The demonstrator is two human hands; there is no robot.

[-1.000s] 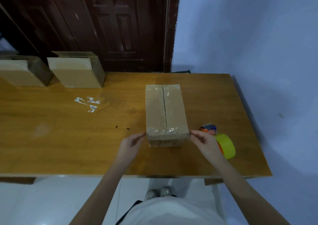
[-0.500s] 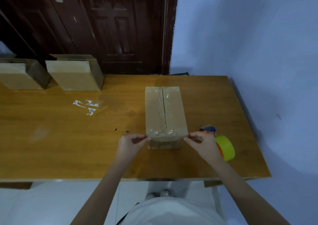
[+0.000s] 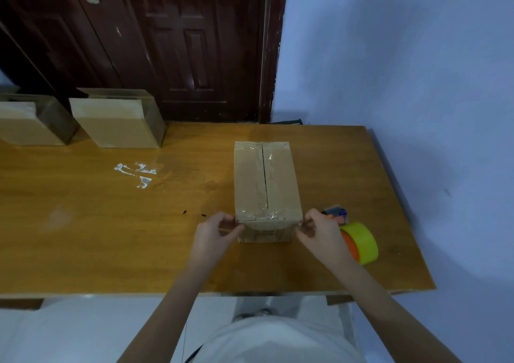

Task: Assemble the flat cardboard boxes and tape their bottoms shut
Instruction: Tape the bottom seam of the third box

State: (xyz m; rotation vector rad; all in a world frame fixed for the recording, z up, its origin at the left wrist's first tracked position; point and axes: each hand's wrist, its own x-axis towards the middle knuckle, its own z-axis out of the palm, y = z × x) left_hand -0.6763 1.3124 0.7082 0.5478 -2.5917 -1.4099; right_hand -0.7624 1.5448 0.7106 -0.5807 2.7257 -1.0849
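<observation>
- a wooden table (image 3: 83, 237) carries the whole job, set against a dark door (image 3: 167, 43) and a blue wall (image 3: 403, 70).
- two cardboard boxes (image 3: 116, 123) stand at the table's far left edge, well apart from the work, apparently parked there out of the way.
- the cardboard box (image 3: 265, 184) in hand lies bottom up near the middle of the table, its flaps closed along a centre seam; clear tape shows along the seam and across both ends, so this bottom looks close to sealed.
- a person's left hand (image 3: 215, 233) pinches the near left corner of the box, thumb and curled fingers on the edge, likely pressing a tape end down the side.
- the right hand (image 3: 319, 230) pinches the near right corner in the same way, and the two together steady the box.
- a yellow-green tape roll (image 3: 361, 241) on its orange and blue dispenser (image 3: 335, 214) lies just beside the right hand, within reach for another strip.
- white scraps (image 3: 137, 172), perhaps torn tape, sit on the wood between the boxes.
</observation>
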